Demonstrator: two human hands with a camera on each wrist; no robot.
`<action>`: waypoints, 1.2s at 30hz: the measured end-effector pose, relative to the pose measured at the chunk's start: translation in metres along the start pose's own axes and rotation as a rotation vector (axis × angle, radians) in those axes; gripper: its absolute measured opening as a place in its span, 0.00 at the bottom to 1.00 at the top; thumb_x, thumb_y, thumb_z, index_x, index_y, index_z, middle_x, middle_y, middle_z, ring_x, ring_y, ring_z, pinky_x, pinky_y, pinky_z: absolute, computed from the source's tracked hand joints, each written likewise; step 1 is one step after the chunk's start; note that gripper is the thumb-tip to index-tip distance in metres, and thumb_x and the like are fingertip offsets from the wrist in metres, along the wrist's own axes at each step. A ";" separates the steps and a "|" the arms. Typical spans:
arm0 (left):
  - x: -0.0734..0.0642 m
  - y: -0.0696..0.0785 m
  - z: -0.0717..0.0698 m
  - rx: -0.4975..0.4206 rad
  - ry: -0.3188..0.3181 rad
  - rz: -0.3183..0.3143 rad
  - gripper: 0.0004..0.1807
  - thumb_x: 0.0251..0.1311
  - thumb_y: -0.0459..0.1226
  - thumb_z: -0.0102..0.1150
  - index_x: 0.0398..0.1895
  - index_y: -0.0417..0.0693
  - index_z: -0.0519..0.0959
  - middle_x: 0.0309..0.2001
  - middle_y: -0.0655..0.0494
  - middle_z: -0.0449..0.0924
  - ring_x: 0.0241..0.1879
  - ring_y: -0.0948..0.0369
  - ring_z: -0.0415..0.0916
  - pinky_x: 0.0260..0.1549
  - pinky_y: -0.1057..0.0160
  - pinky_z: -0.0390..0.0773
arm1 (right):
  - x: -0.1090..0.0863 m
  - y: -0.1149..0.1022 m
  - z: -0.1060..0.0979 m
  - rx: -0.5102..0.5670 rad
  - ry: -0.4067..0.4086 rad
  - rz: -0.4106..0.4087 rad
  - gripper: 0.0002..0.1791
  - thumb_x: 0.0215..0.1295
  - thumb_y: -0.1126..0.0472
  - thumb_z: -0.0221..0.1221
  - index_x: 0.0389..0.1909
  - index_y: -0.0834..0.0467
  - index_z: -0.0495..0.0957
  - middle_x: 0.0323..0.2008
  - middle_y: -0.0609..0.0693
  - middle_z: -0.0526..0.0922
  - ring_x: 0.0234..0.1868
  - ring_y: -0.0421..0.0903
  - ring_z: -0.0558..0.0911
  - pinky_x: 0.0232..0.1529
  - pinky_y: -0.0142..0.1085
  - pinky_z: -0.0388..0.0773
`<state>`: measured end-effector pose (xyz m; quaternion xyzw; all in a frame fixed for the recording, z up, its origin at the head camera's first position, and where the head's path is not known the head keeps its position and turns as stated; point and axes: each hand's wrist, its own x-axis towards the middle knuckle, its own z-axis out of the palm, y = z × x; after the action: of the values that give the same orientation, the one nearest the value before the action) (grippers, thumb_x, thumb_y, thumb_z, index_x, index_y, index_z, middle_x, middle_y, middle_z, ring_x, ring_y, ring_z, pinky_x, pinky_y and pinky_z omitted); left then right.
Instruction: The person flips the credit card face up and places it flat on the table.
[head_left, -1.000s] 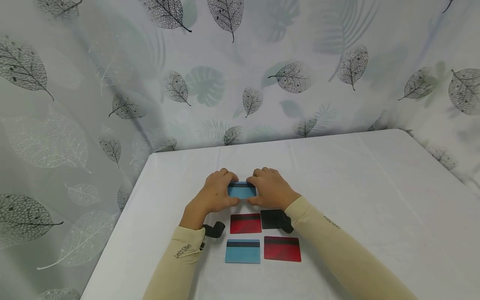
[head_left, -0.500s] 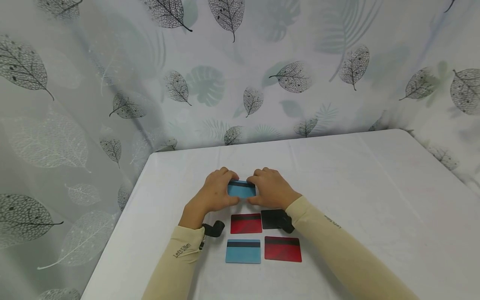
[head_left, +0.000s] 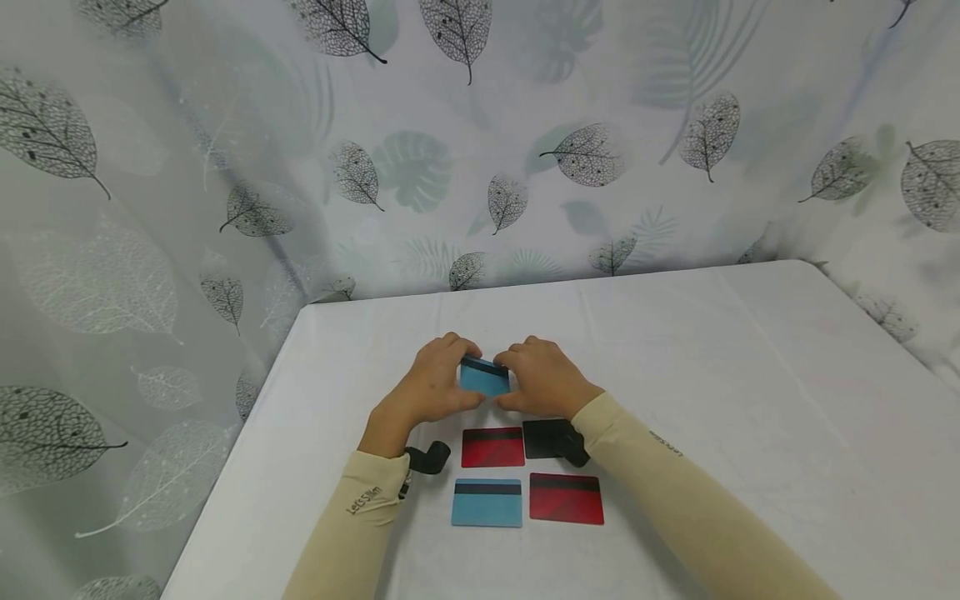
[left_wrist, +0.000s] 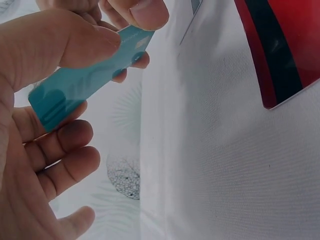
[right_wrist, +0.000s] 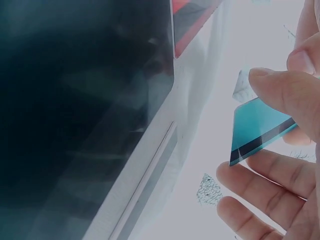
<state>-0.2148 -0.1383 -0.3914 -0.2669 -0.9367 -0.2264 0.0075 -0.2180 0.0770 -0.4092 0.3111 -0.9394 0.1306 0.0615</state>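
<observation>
A blue magnetic-stripe card [head_left: 483, 381] is held up over the table between both hands, its black stripe along the far edge and tilted down to the right. My left hand [head_left: 431, 385] pinches its left end between thumb and fingers. On the other end, my right hand [head_left: 546, 380] grips with thumb and fingers. The left wrist view shows the blue card's other face [left_wrist: 75, 92], with a small chip-like patch near one end. Its striped side [right_wrist: 257, 125] faces the right wrist camera, partly covered by the thumb.
Nearer the body lie a red card [head_left: 492, 457], a black card [head_left: 542, 433] partly behind the right wrist's camera [head_left: 576, 452], a second blue card [head_left: 486, 510] and a second red card [head_left: 566, 507]. Leaf-print curtains [head_left: 450, 108] hang behind the white table [head_left: 712, 400].
The held blue card has turned from level to slanted, its right side now lower. My left hand has shifted slightly right, while the right hand stays nearly still.
</observation>
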 end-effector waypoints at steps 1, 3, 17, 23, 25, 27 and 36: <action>0.000 0.000 0.000 -0.006 0.001 -0.001 0.29 0.53 0.42 0.77 0.58 0.45 0.77 0.54 0.51 0.78 0.54 0.52 0.73 0.61 0.46 0.71 | 0.000 0.000 0.000 0.005 -0.001 0.003 0.31 0.58 0.43 0.73 0.57 0.58 0.85 0.48 0.52 0.89 0.44 0.50 0.82 0.47 0.45 0.82; -0.001 0.001 0.000 -0.017 0.000 -0.003 0.29 0.53 0.42 0.77 0.58 0.45 0.77 0.54 0.50 0.78 0.55 0.52 0.73 0.62 0.45 0.70 | 0.000 -0.002 -0.001 0.011 -0.007 0.011 0.31 0.58 0.43 0.73 0.57 0.58 0.85 0.48 0.52 0.89 0.44 0.50 0.82 0.47 0.45 0.82; -0.003 -0.001 -0.001 -0.129 0.029 -0.054 0.35 0.52 0.40 0.78 0.63 0.42 0.75 0.54 0.50 0.78 0.52 0.52 0.74 0.53 0.49 0.76 | 0.000 -0.003 -0.001 0.046 -0.028 0.049 0.31 0.58 0.43 0.74 0.56 0.58 0.85 0.45 0.51 0.90 0.43 0.49 0.81 0.47 0.44 0.81; -0.003 -0.002 -0.002 -0.190 0.017 -0.059 0.36 0.54 0.38 0.78 0.65 0.39 0.74 0.56 0.48 0.77 0.53 0.51 0.74 0.52 0.50 0.78 | 0.000 -0.004 -0.001 0.066 -0.025 0.060 0.31 0.58 0.43 0.74 0.56 0.59 0.85 0.45 0.51 0.90 0.43 0.48 0.81 0.47 0.43 0.82; -0.003 -0.003 -0.002 -0.208 0.012 -0.064 0.36 0.54 0.38 0.78 0.66 0.40 0.73 0.56 0.48 0.77 0.54 0.51 0.74 0.52 0.50 0.78 | 0.000 -0.004 -0.002 0.079 -0.026 0.063 0.31 0.58 0.44 0.74 0.56 0.59 0.85 0.44 0.51 0.90 0.43 0.48 0.81 0.47 0.43 0.82; -0.003 -0.003 -0.001 -0.226 0.008 -0.066 0.36 0.54 0.38 0.78 0.66 0.40 0.73 0.57 0.48 0.77 0.55 0.51 0.74 0.52 0.51 0.78 | 0.000 -0.004 -0.002 0.098 -0.030 0.069 0.30 0.58 0.44 0.74 0.56 0.59 0.84 0.44 0.51 0.90 0.43 0.48 0.81 0.47 0.43 0.82; -0.002 0.000 -0.002 -0.288 -0.016 -0.029 0.35 0.56 0.37 0.76 0.66 0.42 0.72 0.53 0.50 0.79 0.55 0.53 0.74 0.49 0.53 0.78 | -0.001 -0.003 -0.002 0.181 -0.047 0.071 0.30 0.59 0.45 0.73 0.58 0.58 0.84 0.46 0.51 0.89 0.46 0.48 0.79 0.47 0.44 0.81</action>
<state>-0.2134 -0.1401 -0.3902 -0.2533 -0.8984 -0.3564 -0.0418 -0.2152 0.0754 -0.4070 0.2849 -0.9354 0.2095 0.0063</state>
